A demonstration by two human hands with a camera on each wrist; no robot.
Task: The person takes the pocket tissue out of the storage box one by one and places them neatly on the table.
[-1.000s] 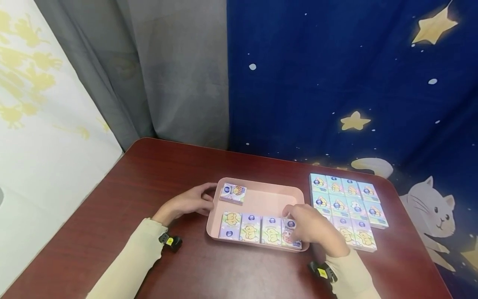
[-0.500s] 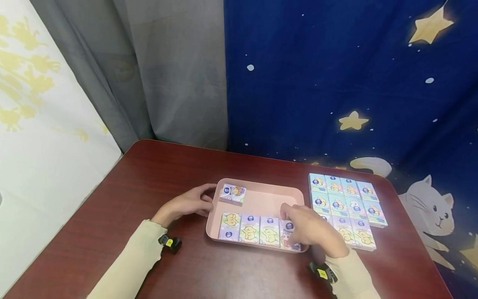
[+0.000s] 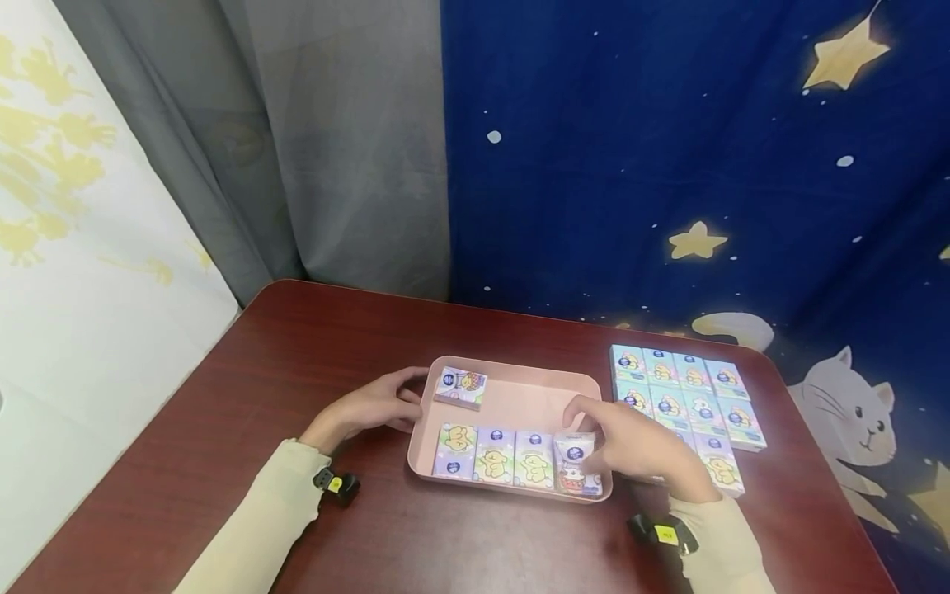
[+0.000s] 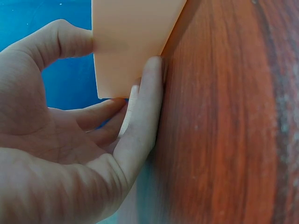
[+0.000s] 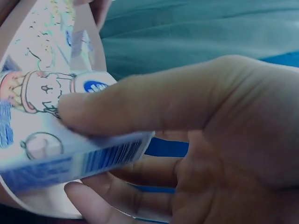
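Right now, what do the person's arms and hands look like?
Long cream fabric sleeves end near the wrists; each wrist carries a black device with a yellow label, whose dark marking is too small to read. Left hand and right hand wear no gloves.

The left sleeve [image 3: 252,520] and right sleeve [image 3: 720,544] are both long and pale cream. The black left wrist camera [image 3: 347,488] and black right wrist camera [image 3: 644,529] each carry a small yellow label [image 3: 665,535].
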